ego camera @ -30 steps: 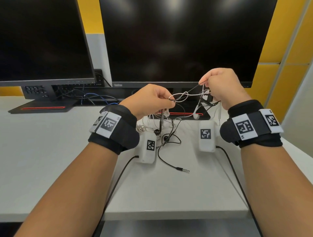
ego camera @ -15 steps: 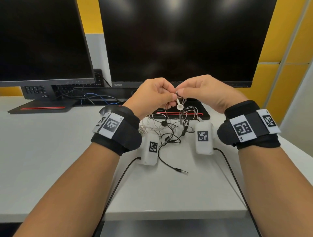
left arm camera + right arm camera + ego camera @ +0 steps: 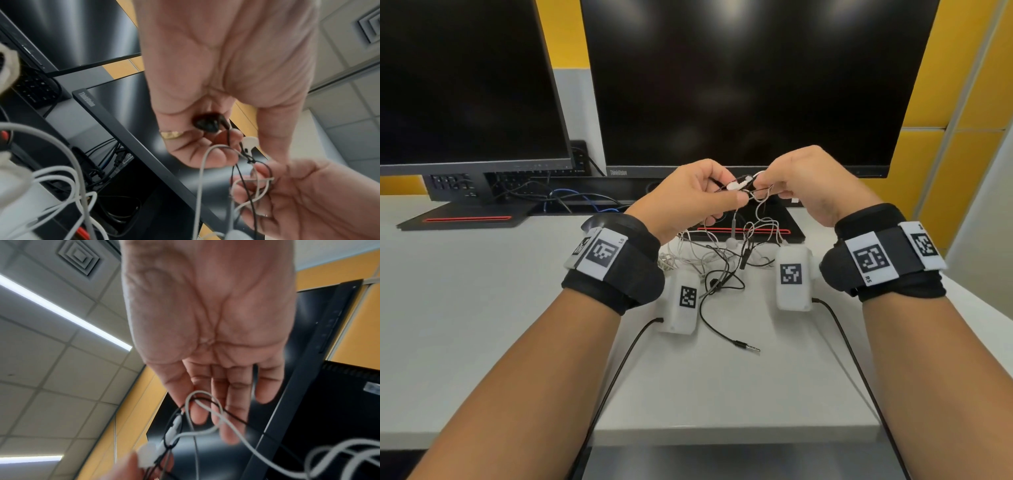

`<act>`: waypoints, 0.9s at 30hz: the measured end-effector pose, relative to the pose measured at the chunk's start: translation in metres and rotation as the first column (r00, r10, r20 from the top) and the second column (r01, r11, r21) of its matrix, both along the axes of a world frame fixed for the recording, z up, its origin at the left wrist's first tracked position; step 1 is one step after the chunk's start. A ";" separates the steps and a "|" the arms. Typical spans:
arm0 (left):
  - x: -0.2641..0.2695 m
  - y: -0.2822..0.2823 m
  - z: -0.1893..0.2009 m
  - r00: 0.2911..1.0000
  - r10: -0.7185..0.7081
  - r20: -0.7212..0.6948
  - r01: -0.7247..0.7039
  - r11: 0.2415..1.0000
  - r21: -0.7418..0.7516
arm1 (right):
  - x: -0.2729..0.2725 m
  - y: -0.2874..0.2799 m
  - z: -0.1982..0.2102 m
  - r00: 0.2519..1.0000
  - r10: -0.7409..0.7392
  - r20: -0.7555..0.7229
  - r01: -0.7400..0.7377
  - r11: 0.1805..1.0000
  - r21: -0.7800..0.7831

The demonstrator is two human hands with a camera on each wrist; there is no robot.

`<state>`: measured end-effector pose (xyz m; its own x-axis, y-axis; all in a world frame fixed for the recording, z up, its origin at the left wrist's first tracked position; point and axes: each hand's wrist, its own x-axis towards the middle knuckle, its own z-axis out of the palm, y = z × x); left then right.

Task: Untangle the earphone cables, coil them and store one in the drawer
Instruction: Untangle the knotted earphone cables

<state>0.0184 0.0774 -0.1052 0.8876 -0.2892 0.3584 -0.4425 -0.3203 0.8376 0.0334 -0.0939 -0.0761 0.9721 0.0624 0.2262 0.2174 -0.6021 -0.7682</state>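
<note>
1. I see two dark monitors [image 3: 750, 82] behind a white counter [image 3: 465, 308].
2. My left hand [image 3: 688, 198] pinches a white earbud [image 3: 736, 185]; my right hand [image 3: 815, 185] pinches the knotted cables [image 3: 756, 195].
3. The remaining tangle [image 3: 722, 260] lies on the counter below.

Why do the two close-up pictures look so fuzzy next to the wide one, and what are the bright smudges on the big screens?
Head view: sharp overall; the smudges on the right monitor are soft reflections of bright lights, and straight edges bow outward from the wide lens. Left wrist view: the white cable near the lens is blurred. Right wrist view: the right hand is soft, and the ceiling light strip glares.
</note>
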 end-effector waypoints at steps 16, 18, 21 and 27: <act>0.001 0.000 0.001 0.999 0.020 -0.047 -0.021 0.999 -0.023 | -0.007 -0.009 -0.003 0.986 0.102 0.130 -0.151 0.880 0.451; 0.001 0.000 -0.001 1.000 0.031 0.000 -0.031 0.996 0.089 | -0.009 -0.011 -0.004 0.966 0.186 0.179 -0.253 0.820 0.514; -0.001 0.000 -0.001 1.000 -0.015 0.014 0.012 0.988 0.154 | -0.011 -0.011 -0.003 0.929 0.282 0.240 -0.368 0.766 0.526; 0.000 -0.001 0.000 0.998 0.026 0.058 -0.030 0.997 0.077 | -0.008 -0.011 -0.007 0.925 0.220 0.312 -0.347 0.823 0.449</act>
<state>0.0182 0.0762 -0.1055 0.8746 -0.2935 0.3860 -0.4787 -0.3960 0.7836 0.0259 -0.1050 -0.0826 0.8414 0.1464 0.5202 0.5312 -0.0462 -0.8460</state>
